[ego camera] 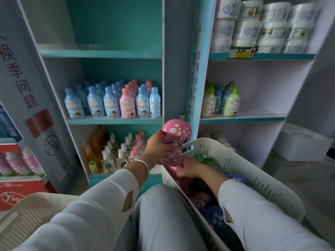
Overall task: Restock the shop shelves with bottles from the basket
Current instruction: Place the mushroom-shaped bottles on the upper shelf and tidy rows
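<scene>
Left hand (159, 142) gripped the mushroom-capped pink bottle (176, 131) round its slim body, likely light, stiff and slick; right hand (192, 168) lay in the basket (272, 183), grasp indeterminate

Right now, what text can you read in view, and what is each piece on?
"换季问题": grey side panel of the left shelf unit.
"18": red box, bottom left.
"双重": blue divider panel; the rest of its text is blurred.
Price tag, shelf bottles, white tubs: labels too small or blurred to read.
</scene>
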Available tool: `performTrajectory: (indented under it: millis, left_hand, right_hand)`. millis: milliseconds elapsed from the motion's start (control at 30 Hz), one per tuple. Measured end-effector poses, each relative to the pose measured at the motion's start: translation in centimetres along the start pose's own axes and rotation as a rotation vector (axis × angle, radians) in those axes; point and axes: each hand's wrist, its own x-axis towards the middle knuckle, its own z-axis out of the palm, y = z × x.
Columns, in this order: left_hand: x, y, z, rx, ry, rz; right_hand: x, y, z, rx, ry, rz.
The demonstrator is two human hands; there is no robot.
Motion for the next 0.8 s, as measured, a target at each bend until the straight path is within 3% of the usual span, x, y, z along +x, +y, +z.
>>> performTrajectory:
  millis: [100, 467, 800]
  left_hand:
    - [-0.6, 2.0, -1.2, -0.063, 0.051, 0.06]
    - [-2.8, 9.0, -8.8, -0.137, 0.24, 0.252]
    - [-1.5, 10.9, -17.7, -0.219, 0.402, 0.319]
  right_hand:
    - [-2.0, -0.7, -2.5, 0.069, 0.065, 0.004]
    - [-6.2, -6.1, -8.5, 0.981, 0.318, -0.122]
    - [-5.0, -16.8, -13.5, 0.997, 0.468, -0.412]
